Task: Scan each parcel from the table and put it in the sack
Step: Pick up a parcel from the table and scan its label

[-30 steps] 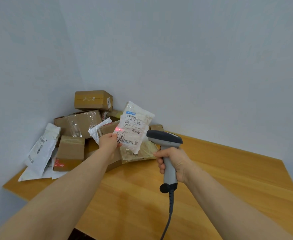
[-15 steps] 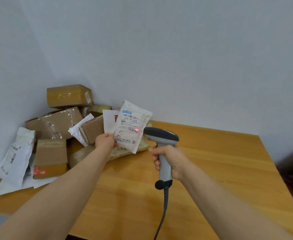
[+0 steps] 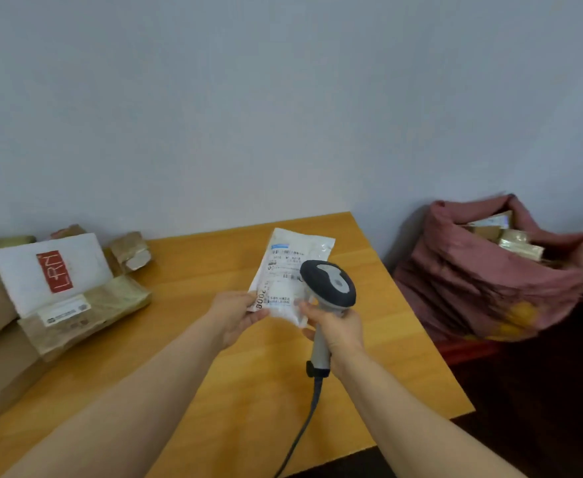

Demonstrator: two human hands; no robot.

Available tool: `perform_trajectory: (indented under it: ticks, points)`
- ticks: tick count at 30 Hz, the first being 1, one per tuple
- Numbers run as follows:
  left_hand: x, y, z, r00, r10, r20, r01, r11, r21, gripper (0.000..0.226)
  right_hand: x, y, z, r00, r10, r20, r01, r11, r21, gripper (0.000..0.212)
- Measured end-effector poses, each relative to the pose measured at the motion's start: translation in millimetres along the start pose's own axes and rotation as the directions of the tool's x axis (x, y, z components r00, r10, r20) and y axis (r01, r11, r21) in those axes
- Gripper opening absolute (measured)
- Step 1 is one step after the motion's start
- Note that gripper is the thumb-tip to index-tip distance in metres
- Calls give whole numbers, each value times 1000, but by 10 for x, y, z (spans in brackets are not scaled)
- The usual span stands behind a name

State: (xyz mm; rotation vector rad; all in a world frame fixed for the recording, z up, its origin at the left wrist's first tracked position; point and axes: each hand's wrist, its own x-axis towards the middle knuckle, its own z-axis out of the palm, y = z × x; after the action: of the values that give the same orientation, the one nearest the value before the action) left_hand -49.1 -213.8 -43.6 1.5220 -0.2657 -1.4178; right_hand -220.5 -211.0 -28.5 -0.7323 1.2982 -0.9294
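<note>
Left hand (image 3: 234, 315) pinches the parcel (image 3: 284, 267) at its lower left corner, thumb on the label face, fingers curled under. Parcel: a flat white plastic mailer, label towards the camera, held clear of the table (image 3: 214, 374) above its far right part. It rises up and to the right of the pinch, so most of it hangs unsupported beyond the fingers. Judgement: light, soft and limp, with a slick film. A corner pinch carries it, but it will flop and could slide out on a fast swing. A hold further in along the edge, or a palm under the middle, looks safer. Contents not visible; nothing suggests it is fragile. Right hand (image 3: 338, 331) is wrapped fully round the handle of the scanner (image 3: 331, 284). The scanner head overlaps the parcel's lower right part; contact cannot be told. The cable (image 3: 303, 432) trails to the near edge. The sack (image 3: 483, 281), pink, mouth open and part full, stands off the table beyond the right edge, well apart from the parcel. A pile of parcels (image 3: 48, 270) sits at the left edge.
</note>
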Motion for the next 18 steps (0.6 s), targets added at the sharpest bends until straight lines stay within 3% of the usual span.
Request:
perform_trajectory:
  ticks: [6, 10, 18]
  points:
    - [-134, -485, 1399, 968, -112, 224, 91, 990, 104, 11, 279, -313, -1415, 948, -190, -254, 175, 981, -80, 31]
    - [-158, -642, 1983, 938, -163, 307, 126, 982, 137, 19, 464, -502, -1989, 935, -234, -267, 197, 967, -159, 37]
    - [240, -436, 2783, 921, -103, 376, -21, 950, 312, 14, 983, -784, -2417, 895, -221, -388, 190, 975, -117, 35]
